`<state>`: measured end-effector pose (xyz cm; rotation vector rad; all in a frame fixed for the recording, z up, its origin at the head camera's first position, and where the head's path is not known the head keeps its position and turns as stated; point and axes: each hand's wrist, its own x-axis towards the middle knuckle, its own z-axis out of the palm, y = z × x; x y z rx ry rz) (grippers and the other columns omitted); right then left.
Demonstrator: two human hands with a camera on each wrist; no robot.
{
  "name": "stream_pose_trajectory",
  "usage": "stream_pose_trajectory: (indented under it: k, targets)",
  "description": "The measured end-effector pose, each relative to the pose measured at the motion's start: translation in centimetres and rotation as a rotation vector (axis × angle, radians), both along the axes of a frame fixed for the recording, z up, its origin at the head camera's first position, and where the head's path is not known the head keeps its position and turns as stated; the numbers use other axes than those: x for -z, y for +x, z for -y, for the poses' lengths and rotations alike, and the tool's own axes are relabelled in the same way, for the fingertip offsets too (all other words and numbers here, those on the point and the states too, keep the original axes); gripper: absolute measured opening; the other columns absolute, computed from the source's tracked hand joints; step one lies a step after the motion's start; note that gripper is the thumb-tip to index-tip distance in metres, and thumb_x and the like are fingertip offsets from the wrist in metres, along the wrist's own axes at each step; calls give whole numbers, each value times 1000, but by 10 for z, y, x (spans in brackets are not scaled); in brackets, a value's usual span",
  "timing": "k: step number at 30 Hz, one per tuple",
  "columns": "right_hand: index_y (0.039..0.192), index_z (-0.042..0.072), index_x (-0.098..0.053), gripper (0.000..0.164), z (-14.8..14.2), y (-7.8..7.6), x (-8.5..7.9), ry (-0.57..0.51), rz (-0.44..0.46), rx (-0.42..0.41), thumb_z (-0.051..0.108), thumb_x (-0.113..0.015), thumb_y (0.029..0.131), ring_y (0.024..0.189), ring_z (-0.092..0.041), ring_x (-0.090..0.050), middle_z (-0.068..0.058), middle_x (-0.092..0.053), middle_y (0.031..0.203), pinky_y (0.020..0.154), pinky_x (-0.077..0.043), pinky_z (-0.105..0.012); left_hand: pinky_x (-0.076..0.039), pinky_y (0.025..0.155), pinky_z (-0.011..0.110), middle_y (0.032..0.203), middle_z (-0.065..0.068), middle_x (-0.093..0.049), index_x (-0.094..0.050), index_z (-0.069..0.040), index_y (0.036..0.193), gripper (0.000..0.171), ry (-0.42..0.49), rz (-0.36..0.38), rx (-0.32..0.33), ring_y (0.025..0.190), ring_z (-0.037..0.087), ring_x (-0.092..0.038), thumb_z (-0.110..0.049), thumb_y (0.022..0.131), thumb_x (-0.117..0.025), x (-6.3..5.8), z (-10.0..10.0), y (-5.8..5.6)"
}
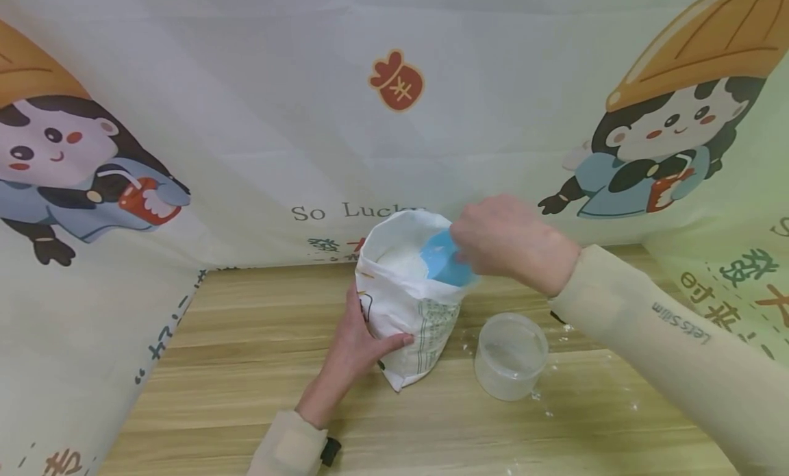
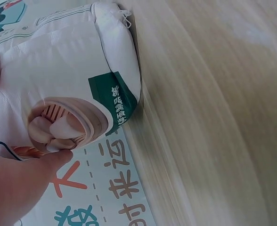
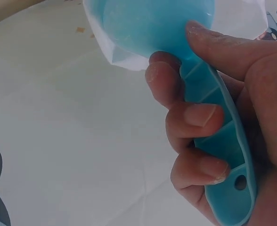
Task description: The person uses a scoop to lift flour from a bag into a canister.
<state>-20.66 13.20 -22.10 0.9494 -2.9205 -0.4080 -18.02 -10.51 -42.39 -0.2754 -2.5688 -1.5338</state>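
Note:
An open white flour bag (image 1: pixel 401 318) stands on the wooden table, tilted slightly, with white flour (image 1: pixel 399 261) showing inside its mouth. My left hand (image 1: pixel 362 342) grips the lower part of the bag, thumb across the front and fingers round the side. A picture of a bun steamer is printed on the bag (image 2: pixel 58 61) in the left wrist view. With my right hand (image 1: pixel 508 240) I hold a blue plastic scoop (image 1: pixel 445 253) by its ribbed handle (image 3: pixel 221 136). The fingers curl round this handle and the thumb lies near the bowl, which dips into the bag's mouth.
A clear round plastic tub (image 1: pixel 511 358) stands on the table (image 1: pixel 246 394) right of the bag, below my right forearm. White specks of flour lie scattered round it. A printed cloth (image 1: pixel 277 120) hangs behind and along both sides.

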Motion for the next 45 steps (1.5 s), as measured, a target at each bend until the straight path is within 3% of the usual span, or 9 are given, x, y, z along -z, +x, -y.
stream_pose_trajectory:
  k: [17, 24, 31, 45]
  targets:
    - [69, 14, -59, 35, 4, -6, 14, -54, -22, -43, 31, -75, 95, 60, -19, -45, -2, -52, 65, 51, -44, -33, -43, 110, 52, 150, 19, -48, -14, -14, 163, 128, 17, -7, 12, 129, 34, -53, -27, 69, -99, 0, 0, 0]
    - [69, 15, -61, 34, 0, -7, 17, -94, 23, -2, 31, -73, 96, 60, -18, -44, 0, -50, 63, 51, -40, -32, -43, 110, 52, 149, 21, -49, -15, -13, 163, 128, 25, -6, 12, 130, 35, -53, -26, 68, -99, 0, 0, -1]
    - [76, 15, -64, 25, -8, -9, 21, -222, 79, 0, 27, -74, 96, 60, -16, -48, 1, -53, 64, 54, -42, -30, -42, 111, 52, 150, 20, -48, -15, -13, 163, 127, 34, -14, 21, 131, 35, -52, -24, 68, -99, 1, 0, -1]
    - [75, 16, -61, 30, -30, -14, 45, -419, 91, -26, 32, -72, 98, 59, -14, -47, 4, -50, 62, 55, -40, -31, -42, 111, 52, 148, 20, -50, -15, -13, 163, 128, 32, -11, 15, 129, 35, -53, -24, 68, -99, 3, 0, -2]
